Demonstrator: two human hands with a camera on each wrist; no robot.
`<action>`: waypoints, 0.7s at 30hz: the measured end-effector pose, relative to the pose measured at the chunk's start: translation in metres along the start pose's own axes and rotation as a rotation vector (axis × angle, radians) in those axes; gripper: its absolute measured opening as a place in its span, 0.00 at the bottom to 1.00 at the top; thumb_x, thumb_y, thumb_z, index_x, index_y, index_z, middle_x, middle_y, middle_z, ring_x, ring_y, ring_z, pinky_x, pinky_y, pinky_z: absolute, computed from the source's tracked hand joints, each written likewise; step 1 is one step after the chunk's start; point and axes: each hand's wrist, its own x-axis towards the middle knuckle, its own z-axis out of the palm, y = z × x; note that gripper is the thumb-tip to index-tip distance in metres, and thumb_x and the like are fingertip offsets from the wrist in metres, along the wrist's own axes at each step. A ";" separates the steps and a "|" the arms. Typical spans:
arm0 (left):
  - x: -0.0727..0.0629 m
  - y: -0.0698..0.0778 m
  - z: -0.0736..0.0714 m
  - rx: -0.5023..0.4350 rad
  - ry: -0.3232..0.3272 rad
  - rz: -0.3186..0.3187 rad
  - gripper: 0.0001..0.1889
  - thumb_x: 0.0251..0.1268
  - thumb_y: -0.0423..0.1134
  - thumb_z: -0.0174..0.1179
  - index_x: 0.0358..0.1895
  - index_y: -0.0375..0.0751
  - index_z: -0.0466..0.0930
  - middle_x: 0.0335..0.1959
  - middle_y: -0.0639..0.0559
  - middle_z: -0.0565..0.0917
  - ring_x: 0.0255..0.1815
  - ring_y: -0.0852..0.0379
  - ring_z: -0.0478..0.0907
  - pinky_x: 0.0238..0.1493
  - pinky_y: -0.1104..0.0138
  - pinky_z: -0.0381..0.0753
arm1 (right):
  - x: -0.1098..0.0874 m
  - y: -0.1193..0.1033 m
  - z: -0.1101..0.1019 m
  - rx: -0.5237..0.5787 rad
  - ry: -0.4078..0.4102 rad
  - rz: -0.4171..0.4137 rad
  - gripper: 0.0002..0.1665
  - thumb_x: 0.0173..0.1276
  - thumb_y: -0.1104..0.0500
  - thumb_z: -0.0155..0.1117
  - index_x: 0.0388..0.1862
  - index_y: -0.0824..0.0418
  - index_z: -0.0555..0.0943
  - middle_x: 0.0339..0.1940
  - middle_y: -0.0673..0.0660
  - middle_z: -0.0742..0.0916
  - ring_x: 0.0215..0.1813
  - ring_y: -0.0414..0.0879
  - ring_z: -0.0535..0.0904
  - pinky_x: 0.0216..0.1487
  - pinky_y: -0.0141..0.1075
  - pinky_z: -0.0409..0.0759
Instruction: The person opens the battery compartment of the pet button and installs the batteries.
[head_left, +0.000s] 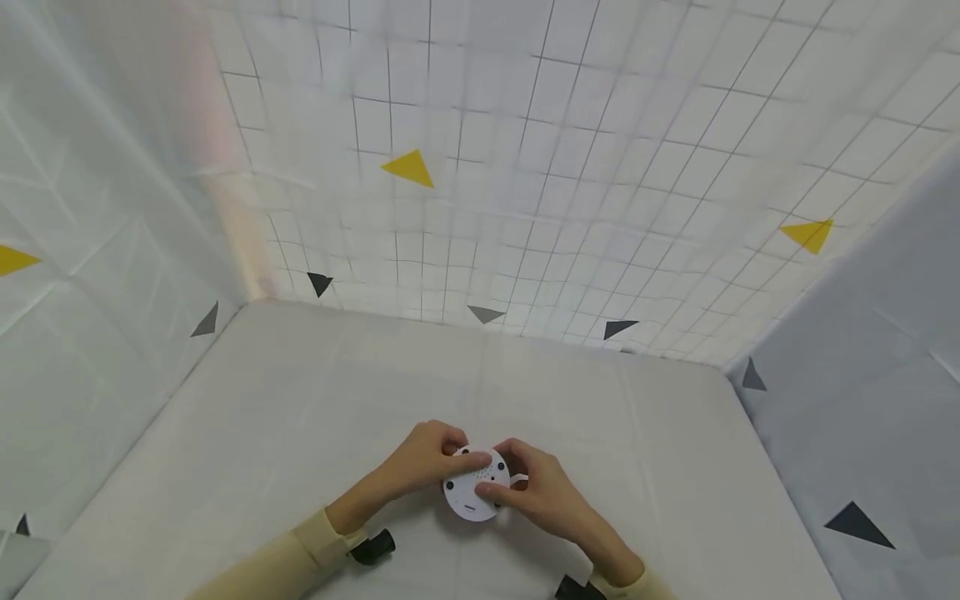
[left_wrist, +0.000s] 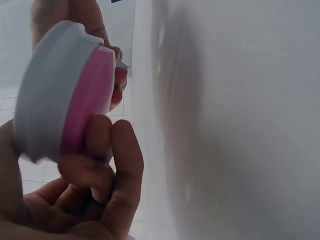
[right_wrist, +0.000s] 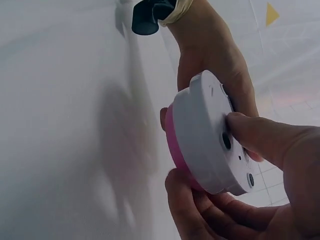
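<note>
A round white device (head_left: 467,507) is held just above the white surface, its back turned up in the head view. That back carries a patch of small holes and several dark round feet. Pink covers its underside (left_wrist: 90,95), seen from the left wrist. My left hand (head_left: 423,457) grips the device's far left edge, thumb laid across the back. From the right, my right hand (head_left: 551,492) holds it with the thumb (right_wrist: 260,135) on the back and fingers curled beneath. A small white loop (head_left: 518,478) shows between the device and the right palm.
White cloth (head_left: 337,400) covers the flat surface below. Upright white sheets with yellow (head_left: 411,169) and dark triangles (head_left: 858,525) stand at the back and sides. Black cylinders sit at the left wrist (head_left: 373,547) and right wrist (head_left: 577,588).
</note>
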 end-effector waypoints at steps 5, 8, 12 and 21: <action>0.001 0.000 0.000 0.038 0.041 0.046 0.21 0.68 0.62 0.68 0.26 0.51 0.80 0.15 0.65 0.68 0.19 0.69 0.66 0.21 0.72 0.64 | 0.001 0.001 -0.002 -0.026 -0.034 0.031 0.23 0.74 0.44 0.71 0.58 0.58 0.82 0.48 0.53 0.89 0.46 0.42 0.87 0.45 0.35 0.85; 0.001 0.001 0.001 0.072 0.075 0.084 0.19 0.70 0.62 0.67 0.30 0.52 0.82 0.17 0.64 0.66 0.20 0.69 0.64 0.21 0.72 0.63 | 0.002 0.002 -0.003 0.017 -0.055 0.080 0.24 0.82 0.42 0.59 0.58 0.60 0.81 0.47 0.55 0.89 0.43 0.45 0.89 0.43 0.38 0.86; 0.000 0.003 0.002 0.091 0.099 0.104 0.15 0.69 0.61 0.67 0.38 0.54 0.85 0.18 0.65 0.68 0.20 0.70 0.64 0.21 0.73 0.63 | 0.004 0.004 -0.005 0.093 -0.066 0.127 0.30 0.88 0.42 0.45 0.62 0.64 0.81 0.47 0.59 0.88 0.38 0.49 0.89 0.41 0.43 0.88; -0.001 0.007 0.001 0.109 0.115 0.173 0.12 0.68 0.53 0.72 0.44 0.52 0.85 0.22 0.64 0.78 0.22 0.71 0.68 0.25 0.75 0.68 | 0.005 0.007 -0.007 0.129 -0.059 0.154 0.34 0.89 0.41 0.39 0.60 0.65 0.82 0.42 0.59 0.89 0.36 0.56 0.90 0.41 0.46 0.87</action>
